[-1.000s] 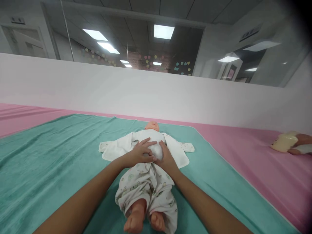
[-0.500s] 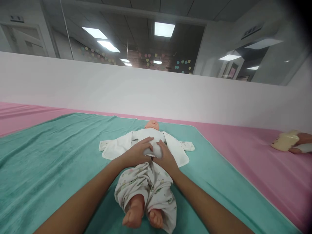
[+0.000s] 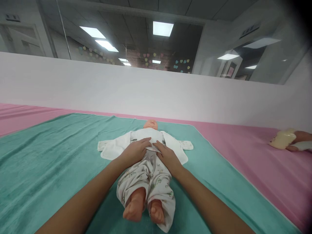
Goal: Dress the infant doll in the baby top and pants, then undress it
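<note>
A baby doll (image 3: pixel 150 124) lies on its back, head away from me, feet (image 3: pixel 135 205) toward me. White patterned pants (image 3: pixel 140 174) cover its legs, and the waistband is drawn up over its belly. My left hand (image 3: pixel 138 150) is closed on the left side of that waistband, fingertips bent over the edge. On the opposite side, my right hand (image 3: pixel 168 156) grips the waistband too, its thumb partly hidden. Above the hands a white top (image 3: pixel 117 146) is spread open on both sides of the doll, with a patterned sleeve (image 3: pixel 186 145) reaching out at the right.
Under the doll a teal blanket (image 3: pixel 60 162) is spread over a pink sheet (image 3: pixel 226 136). A second doll (image 3: pixel 302 138), partly cut off, lies at the right edge beside a pale yellow bottle-like object (image 3: pixel 282 139). A white wall (image 3: pixel 122 87) with glass above stands behind.
Both hands have drawn the pants' waistband up toward the doll's chest, covering more of its belly. The pant legs have straightened and shifted slightly away from me.
</note>
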A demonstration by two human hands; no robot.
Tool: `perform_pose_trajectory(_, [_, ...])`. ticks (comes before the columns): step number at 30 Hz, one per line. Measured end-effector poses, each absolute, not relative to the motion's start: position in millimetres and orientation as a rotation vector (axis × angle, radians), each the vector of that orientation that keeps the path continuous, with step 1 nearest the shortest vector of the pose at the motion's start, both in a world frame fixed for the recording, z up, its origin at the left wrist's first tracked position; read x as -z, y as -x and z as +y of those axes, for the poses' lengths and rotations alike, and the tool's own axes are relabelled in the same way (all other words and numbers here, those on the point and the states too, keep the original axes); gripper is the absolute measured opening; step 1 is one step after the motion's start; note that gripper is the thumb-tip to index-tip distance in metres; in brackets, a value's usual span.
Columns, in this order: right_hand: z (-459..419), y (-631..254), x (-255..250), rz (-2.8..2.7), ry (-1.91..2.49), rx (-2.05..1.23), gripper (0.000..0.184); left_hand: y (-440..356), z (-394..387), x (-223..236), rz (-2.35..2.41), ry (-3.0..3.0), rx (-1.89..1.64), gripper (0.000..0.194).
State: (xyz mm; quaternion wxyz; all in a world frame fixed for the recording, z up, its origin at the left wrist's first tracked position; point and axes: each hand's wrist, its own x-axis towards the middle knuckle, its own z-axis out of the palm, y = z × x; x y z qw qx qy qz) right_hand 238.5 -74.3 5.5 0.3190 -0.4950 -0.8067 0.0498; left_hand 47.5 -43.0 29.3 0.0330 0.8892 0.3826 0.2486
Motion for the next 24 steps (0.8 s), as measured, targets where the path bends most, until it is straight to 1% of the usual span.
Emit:
perform_pose_trajectory(5, [-75.7, -245.0, -5.0, -2.158, 1.230, -0.175, 0.056, -48.5, -50.1, -36.9, 1.251, -2.598, -0.742, 0.018])
perform_pose_trajectory(7, [-73.4, -248.7, -3.2, -2.125, 1.197, -0.200, 0.055, -45.3, -51.9, -41.8, 1.220, -2.557, -0.710, 0.014])
perform_pose_trajectory(10, [-68.2, -255.8, -2.2, -2.020, 1.144, -0.284, 0.051, -35.7, -52.6, -50.0, 1.112, -2.468, -0.660, 0.014])
perform_pose_trajectory(15, [-62.6, -263.0, -1.8, -1.818, 1.102, -0.486, 0.039, -21.5, -50.9, -56.7, 1.022, -2.280, -0.640, 0.024])
perform_pose_trajectory(17, [-61.6, -262.6, 0.7, -1.761, 1.096, -0.525, 0.035, -21.1, -49.5, -55.8, 1.023, -2.233, -0.707, 0.024])
perform_pose_trajectory(20, [-58.4, -260.6, 8.7, -1.674, 1.098, -0.565, 0.030, -25.1, -45.6, -49.8, 1.067, -2.113, -0.937, 0.017])
perform_pose_trajectory(22, [-54.1, -260.0, 16.0, -1.582, 1.143, -0.644, 0.032, -28.5, -41.0, -41.8, 1.129, -1.990, -1.099, 0.010])
perform_pose_trajectory(24, [-48.9, -260.6, 23.3, -1.486, 1.184, -0.763, 0.036, -31.4, -34.8, -31.0, 1.181, -1.899, -1.229, 0.010])
